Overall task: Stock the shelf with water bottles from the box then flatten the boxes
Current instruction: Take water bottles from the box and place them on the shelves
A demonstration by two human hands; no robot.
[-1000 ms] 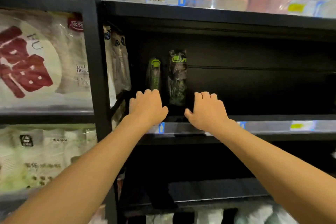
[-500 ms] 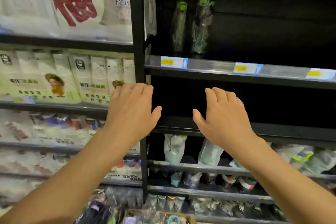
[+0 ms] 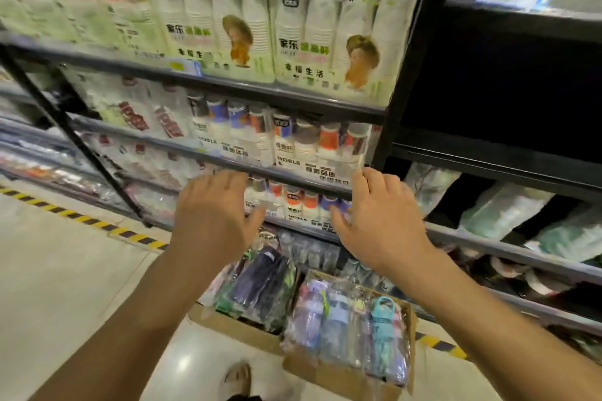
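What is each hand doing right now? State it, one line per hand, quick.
Left hand: open, fingers spread, holding nothing.
Right hand: open, fingers loosely bent, holding nothing.

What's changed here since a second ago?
Both hands have dropped from the dark upper shelf; the left hand and right hand now hover above the cardboard box of wrapped bottles on the floor. Unchanged: both stay open and empty, nothing picked up.
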